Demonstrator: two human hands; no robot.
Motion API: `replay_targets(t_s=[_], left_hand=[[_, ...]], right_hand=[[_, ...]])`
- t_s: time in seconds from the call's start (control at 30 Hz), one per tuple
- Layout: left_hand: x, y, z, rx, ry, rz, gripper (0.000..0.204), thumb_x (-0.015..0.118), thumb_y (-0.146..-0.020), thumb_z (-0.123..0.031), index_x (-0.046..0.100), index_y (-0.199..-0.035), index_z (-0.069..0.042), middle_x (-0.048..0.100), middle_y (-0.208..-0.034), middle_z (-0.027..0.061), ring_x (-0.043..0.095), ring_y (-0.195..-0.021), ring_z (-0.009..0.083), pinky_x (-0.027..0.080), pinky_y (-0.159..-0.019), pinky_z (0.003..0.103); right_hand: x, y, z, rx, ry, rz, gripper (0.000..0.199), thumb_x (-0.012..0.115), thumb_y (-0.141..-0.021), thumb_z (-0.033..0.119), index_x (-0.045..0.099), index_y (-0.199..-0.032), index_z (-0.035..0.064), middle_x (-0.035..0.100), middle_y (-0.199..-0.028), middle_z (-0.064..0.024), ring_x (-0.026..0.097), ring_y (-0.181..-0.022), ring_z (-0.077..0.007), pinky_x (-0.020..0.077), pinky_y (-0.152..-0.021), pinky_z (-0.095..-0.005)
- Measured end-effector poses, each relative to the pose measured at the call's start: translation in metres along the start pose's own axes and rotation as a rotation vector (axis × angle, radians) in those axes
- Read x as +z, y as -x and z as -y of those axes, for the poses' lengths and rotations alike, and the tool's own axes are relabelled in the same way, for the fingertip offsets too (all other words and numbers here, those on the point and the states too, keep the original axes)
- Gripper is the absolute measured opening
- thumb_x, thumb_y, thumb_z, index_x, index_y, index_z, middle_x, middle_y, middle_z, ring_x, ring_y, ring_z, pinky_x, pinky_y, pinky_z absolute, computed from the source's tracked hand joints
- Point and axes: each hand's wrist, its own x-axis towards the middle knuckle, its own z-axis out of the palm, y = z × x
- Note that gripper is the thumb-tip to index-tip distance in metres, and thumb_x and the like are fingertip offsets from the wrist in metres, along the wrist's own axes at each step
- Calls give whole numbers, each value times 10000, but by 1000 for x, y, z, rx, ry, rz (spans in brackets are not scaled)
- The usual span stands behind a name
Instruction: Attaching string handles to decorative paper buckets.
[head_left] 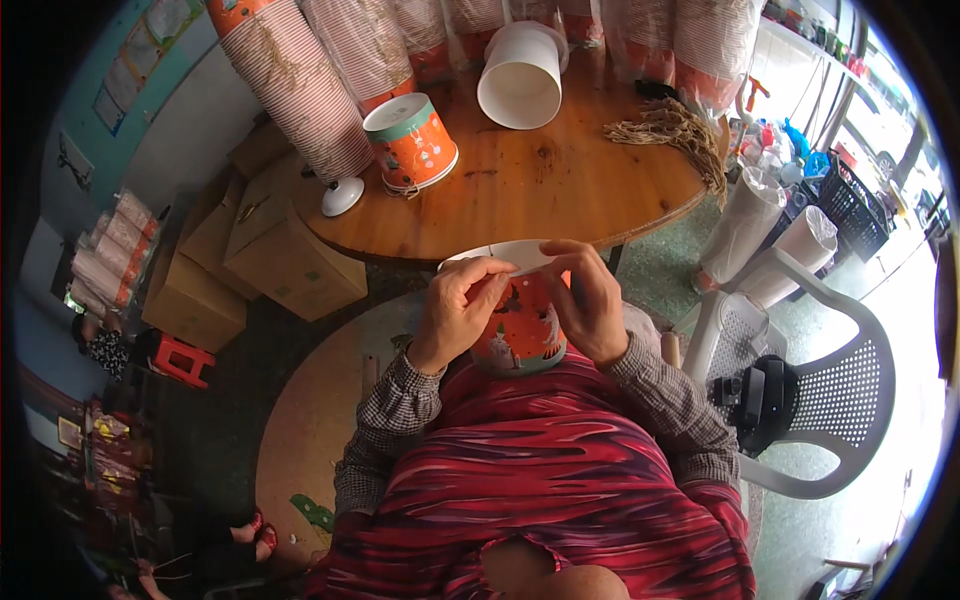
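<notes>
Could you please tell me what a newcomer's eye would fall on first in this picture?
Probably the orange bucket near the middle, with the left hand and right hand at its rim. Next might come the tall container stack at the wooden table's far left, and the light plastic chair at the right.

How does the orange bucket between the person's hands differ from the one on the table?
The near bucket is between the left hand and right hand; the far bucket stands untouched on the wooden table. The near bucket has its green band at the bottom; the far bucket has its at the top. Both are orange with printed figures.
</notes>
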Motion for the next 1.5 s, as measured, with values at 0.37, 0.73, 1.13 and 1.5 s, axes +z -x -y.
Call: replay_targets(t_s=[0.37, 0.73, 1.13, 1.5], left_hand=[[1, -1, -9, 25, -21, -14, 91, 582, -883, -65, 648, -941, -43, 631, -753, 87, 624, -718, 240, 466, -703, 331], [1, -1, -14, 41, -30, -11, 83, 590, -877, -42, 642, -941, -30, 632, -736, 94, 625, -675, 220, 466, -632, 322], [-4, 2, -25, 172, -146, 73, 169, 650, -827, -92, 662, -988, -43, 671, -830, 106, 640, -743, 268, 450, -736, 349], [-13, 6, -24, 13, -129, 218, 113, 665, -808, -102, 619, -853, -9, 646, -792, 111, 618, -762, 292, 436, -747, 367]], right_hand=[[4, 15, 3, 58, 2, 16, 147, 634, -757, -25, 545, -869, 7, 573, -1157, -197, 521, -1145, -370, 408, -987, -431], [5, 13, 5, 0, 129, 26, 154, 648, -747, 1, 538, -852, 28, 584, -1129, -174, 534, -1087, -359, 404, -952, -438], [6, 10, 14, -117, 240, 24, 185, 685, -722, 54, 565, -862, 57, 611, -1038, -105, 557, -983, -310, 418, -898, -423], [-7, 4, 20, -114, 182, 146, 153, 662, -743, 54, 587, -877, 68, 609, -1013, -89, 564, -970, -287, 426, -876, -397]])
